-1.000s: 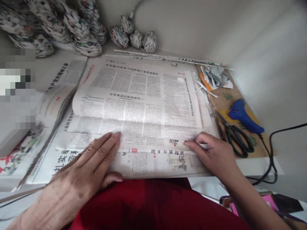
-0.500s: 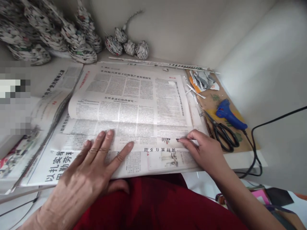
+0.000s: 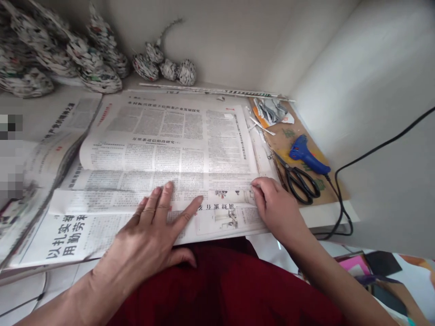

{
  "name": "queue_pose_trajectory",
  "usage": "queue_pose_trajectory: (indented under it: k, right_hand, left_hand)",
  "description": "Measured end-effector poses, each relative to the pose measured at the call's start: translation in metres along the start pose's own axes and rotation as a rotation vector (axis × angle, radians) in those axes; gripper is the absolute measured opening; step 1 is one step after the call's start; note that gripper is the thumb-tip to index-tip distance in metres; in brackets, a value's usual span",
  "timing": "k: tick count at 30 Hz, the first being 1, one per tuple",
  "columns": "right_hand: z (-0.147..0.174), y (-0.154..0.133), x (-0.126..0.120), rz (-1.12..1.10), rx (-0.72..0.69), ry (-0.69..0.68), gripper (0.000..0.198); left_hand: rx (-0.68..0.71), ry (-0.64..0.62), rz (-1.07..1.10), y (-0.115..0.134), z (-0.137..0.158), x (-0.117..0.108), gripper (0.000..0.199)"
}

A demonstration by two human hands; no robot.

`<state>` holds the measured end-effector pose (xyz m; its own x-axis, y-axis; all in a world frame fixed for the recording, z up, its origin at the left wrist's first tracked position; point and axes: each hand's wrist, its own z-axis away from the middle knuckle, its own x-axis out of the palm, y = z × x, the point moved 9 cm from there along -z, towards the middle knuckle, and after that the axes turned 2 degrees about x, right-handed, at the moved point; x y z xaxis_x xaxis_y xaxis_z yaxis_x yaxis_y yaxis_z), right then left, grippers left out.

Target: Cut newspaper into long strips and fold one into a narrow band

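Note:
A printed newspaper sheet (image 3: 173,156) lies across the table in front of me, its near edge turned up into a long flat folded strip (image 3: 108,201). My left hand (image 3: 152,228) rests on the strip with fingers spread; its thumb hangs near the table's front edge. At the strip's right end, my right hand (image 3: 278,206) is closed in a pinch, thumb and index finger on the paper's corner. Under the sheet are more newspapers (image 3: 102,233) with large black characters.
Black-handled scissors (image 3: 301,183) and a blue glue gun (image 3: 307,156) with a black cord (image 3: 384,140) lie on cardboard at right. Thin paper rolls (image 3: 217,90) run along the back. Woven paper figures (image 3: 95,68) and small woven balls (image 3: 186,72) stand by the wall.
My left hand has slid right along the folded strip. My right hand has shifted slightly up and right on the paper's edge. The whole view has turned a little to the right.

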<state>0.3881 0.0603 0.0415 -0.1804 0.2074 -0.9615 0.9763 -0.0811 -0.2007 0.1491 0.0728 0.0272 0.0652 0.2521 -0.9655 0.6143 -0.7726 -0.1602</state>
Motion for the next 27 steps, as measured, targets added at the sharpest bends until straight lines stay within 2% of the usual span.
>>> queue_pose_trajectory:
  k: [5, 9, 12, 15, 17, 20, 22, 25, 27]
  right_hand:
    - [-0.001, -0.004, -0.003, 0.162, 0.002, 0.000, 0.024]
    - [0.003, 0.005, -0.007, 0.193, 0.031, 0.025, 0.026]
    - [0.013, 0.006, -0.026, 0.216, 0.017, 0.132, 0.028]
    - [0.029, -0.015, -0.056, 0.187, -0.088, 0.343, 0.034]
    - [0.036, -0.041, -0.059, 0.119, -0.191, 0.338, 0.039]
    - [0.037, -0.090, -0.019, 0.017, -0.372, 0.013, 0.048]
    - [0.040, -0.123, 0.012, -0.022, -0.505, -0.161, 0.067]
    - [0.039, -0.147, 0.040, -0.040, -0.546, -0.219, 0.084]
    - [0.039, -0.147, 0.049, -0.047, -0.514, -0.218, 0.088]
  left_hand:
    - [0.001, -0.063, 0.033, 0.003, -0.004, 0.003, 0.127]
    - [0.010, -0.075, 0.034, 0.006, -0.005, 0.004, 0.134]
    - [0.003, -0.071, 0.042, 0.006, -0.005, 0.006, 0.135]
    - [0.008, -0.068, 0.026, 0.006, -0.005, 0.007, 0.137]
    - [0.017, -0.067, 0.019, 0.007, -0.005, 0.007, 0.137]
    - [0.015, -0.065, 0.024, 0.006, -0.005, 0.005, 0.126]
    - [0.019, -0.060, 0.018, 0.005, -0.005, 0.003, 0.106]
    - [0.028, -0.054, -0.014, 0.006, -0.006, 0.002, 0.069]
    - [0.022, -0.056, -0.026, 0.006, -0.006, 0.003, 0.065]
